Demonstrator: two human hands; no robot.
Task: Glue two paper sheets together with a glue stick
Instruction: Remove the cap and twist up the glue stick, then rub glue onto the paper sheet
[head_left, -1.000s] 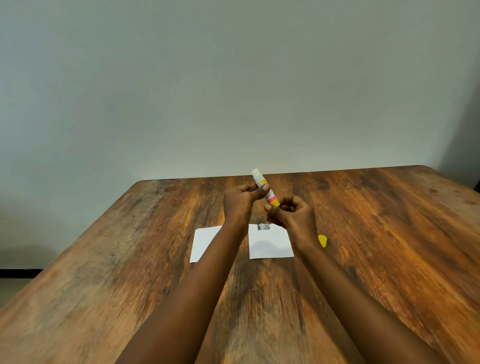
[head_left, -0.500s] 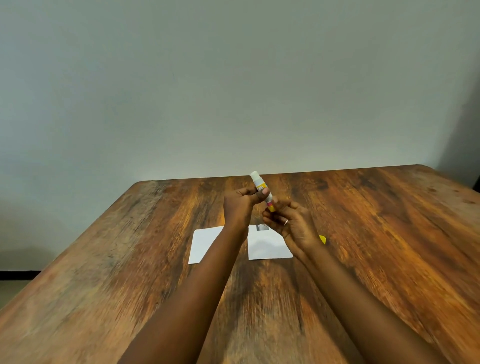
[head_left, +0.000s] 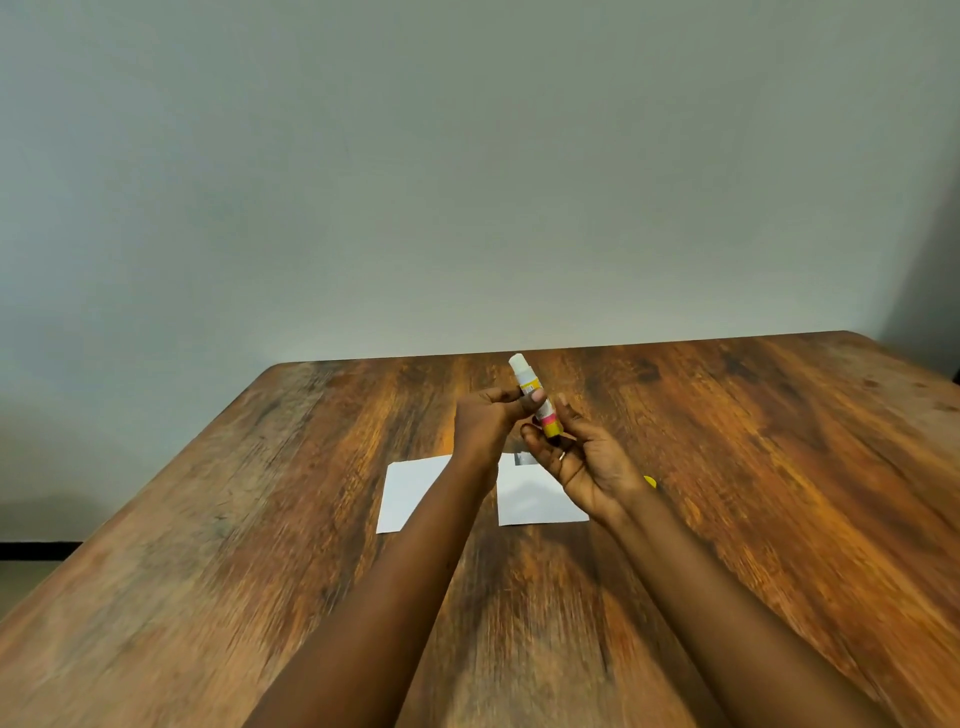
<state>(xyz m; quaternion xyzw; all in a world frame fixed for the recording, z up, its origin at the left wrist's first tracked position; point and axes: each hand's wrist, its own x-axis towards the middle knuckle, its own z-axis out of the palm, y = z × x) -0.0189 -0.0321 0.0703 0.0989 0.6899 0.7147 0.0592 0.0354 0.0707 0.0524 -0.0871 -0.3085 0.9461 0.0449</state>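
Held up above the brown wood-grain surface (head_left: 727, 467): a slim white glue stick with yellow and pink label (head_left: 535, 397), uncapped, white tip tilted up and away. Gripped mid-barrel by the left hand (head_left: 485, 423), thumb and fingers clamped on it. Pinched at the yellow base by the fingers of the right hand (head_left: 587, 462), palm turned up, ring visible. Below, lying flat and side by side with a gap between: left white paper sheet (head_left: 410, 493), right white paper sheet (head_left: 535, 499), both partly hidden by the forearms. Just beyond the right wrist, a small yellow cap (head_left: 650, 482), mostly hidden.
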